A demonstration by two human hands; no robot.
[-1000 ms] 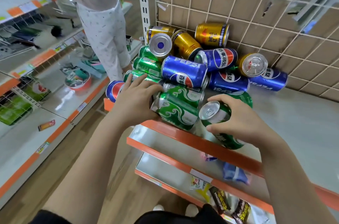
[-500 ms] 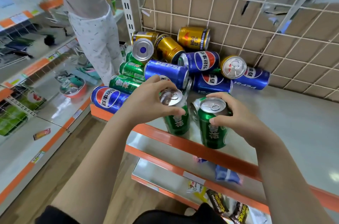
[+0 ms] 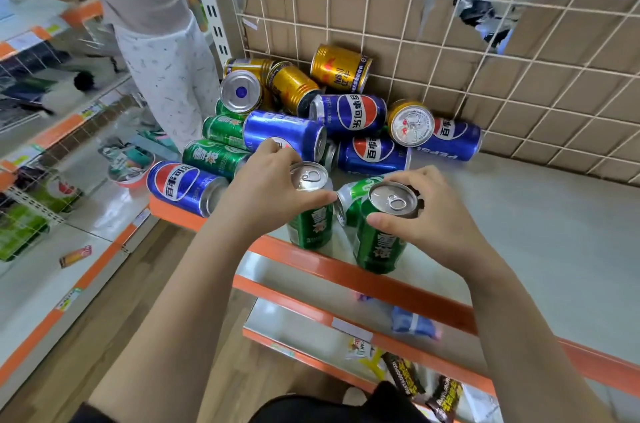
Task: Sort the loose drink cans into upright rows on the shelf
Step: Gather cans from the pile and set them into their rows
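Head view: shelf point(image 3: 540, 235) is largest, its far-left corner heaped with loose cans point(image 3: 346, 117). Near the front edge, left hand point(image 3: 266, 194) and right hand point(image 3: 440, 214) each clasp an upright green can point(image 3: 310, 225) point(image 3: 379, 246) by the rim, seemingly starting a row.

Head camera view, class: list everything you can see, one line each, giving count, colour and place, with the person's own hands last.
Upright green cans: two, green, shelf front, one in each hand.
Lying green cans: at least four, green, left of the pile and behind the upright pair.
Pepsi cans: five, blue, lying in the pile.
Gold cans: at least four, gold, pile's back by the wire grid.
Shelf: one, grey with orange edge.
Wire grid: one, white, over cardboard.
Snack packets: several, lower shelf.
Second person: one, grey top, in the aisle at left.
Left hand: grips the left upright can.
Right hand: grips the right upright can.
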